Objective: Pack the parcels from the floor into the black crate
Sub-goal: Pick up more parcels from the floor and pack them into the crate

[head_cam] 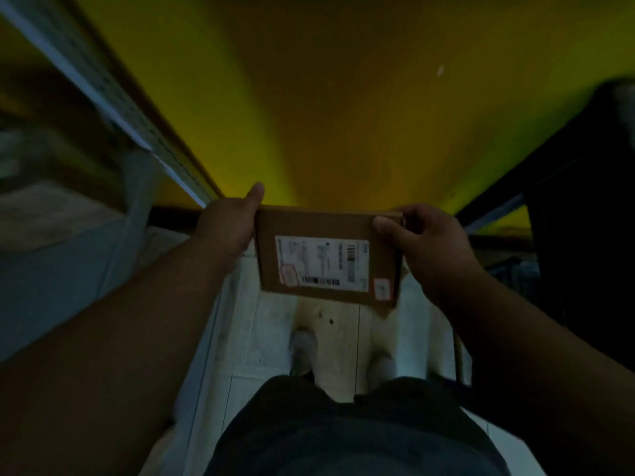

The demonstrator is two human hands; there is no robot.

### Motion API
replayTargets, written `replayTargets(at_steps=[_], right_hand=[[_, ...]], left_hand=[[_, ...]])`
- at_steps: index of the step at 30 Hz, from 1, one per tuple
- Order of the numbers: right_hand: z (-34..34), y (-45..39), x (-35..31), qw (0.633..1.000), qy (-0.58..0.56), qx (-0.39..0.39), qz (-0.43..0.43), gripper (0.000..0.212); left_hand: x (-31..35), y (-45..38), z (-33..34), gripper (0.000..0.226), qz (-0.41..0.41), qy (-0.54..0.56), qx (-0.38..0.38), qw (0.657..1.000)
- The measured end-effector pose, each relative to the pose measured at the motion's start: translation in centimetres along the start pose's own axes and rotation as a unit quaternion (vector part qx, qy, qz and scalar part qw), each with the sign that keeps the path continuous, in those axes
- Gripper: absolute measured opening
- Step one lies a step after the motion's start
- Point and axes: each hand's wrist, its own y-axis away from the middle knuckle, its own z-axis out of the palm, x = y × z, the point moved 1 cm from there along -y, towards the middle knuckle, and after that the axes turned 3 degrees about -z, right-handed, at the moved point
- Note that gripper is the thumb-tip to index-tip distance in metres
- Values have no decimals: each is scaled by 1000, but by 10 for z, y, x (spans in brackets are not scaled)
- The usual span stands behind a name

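Dim, blurred view, looking down past both forearms

- Flat brown cardboard parcel [328, 255] held level in the air in front of the body, above pale floor tiles [261, 324], touching nothing but the 2 hands
- White shipping label [321, 262] face up across the parcel's top, barcodes along its near and right edges; print too smeared to read
- 2 small stickers with red outlines: 1 at the label's near-left corner [288, 273], 1 at the parcel's near-right corner [382, 288]
- Left hand [228, 223] gripping the parcel's left edge: thumb stretched along the far-left corner, other fingers hidden below the cardboard
- Right hand [424, 242] gripping the far-right corner: thumb pressed on top, fingers curled over the far edge
- Parcel tilted slightly, near-right corner lowest
- Yellow-green wall [343, 97] rising ahead, dark skirting strip [171, 214] where wall meets floor
- Pale metal shelving upright [103, 87] with a perforated edge running diagonally on the left; grey blurred shelf contents [51, 235] beside it
- Tall black mass [584, 201] on the right side, edges lost in shadow; whether this is the crate cannot be told
- 2 light-coloured shoes [304, 348] on the tiles just below the parcel, dark shorts [343, 424] at the bottom of the view
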Motion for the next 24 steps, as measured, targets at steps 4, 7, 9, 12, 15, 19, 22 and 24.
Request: replayTargets(at_steps=[4,7,9,12,15,19,22,24], right_hand=[[11,34,-48,996,-87,5,-16,33],[25,63,-74,991,-113,-68,-37,31],[35,86,-85,985,-98,-127,-57,29],[50,127,-96,973,-75,-203,-80,29],[66,184,-97,952,-32,-289,-94,25],[81,263,-88,920,20,-362,-150,21],[91,315,-77,901,60,-381,-199,18],[102,354,-66,893,89,-381,-222,25]], left_hand=[[-10,82,-48,51,12,126,-11,992],[-38,153,-63,32,3,293,-66,954],[-62,196,-68,23,4,340,0,940],[-96,265,-80,18,9,371,128,920],[-133,329,-95,19,10,385,205,900],[-188,402,-109,22,24,439,288,851],[-240,446,-103,26,2,512,295,806],[-275,475,-98,23,-21,557,297,775]])
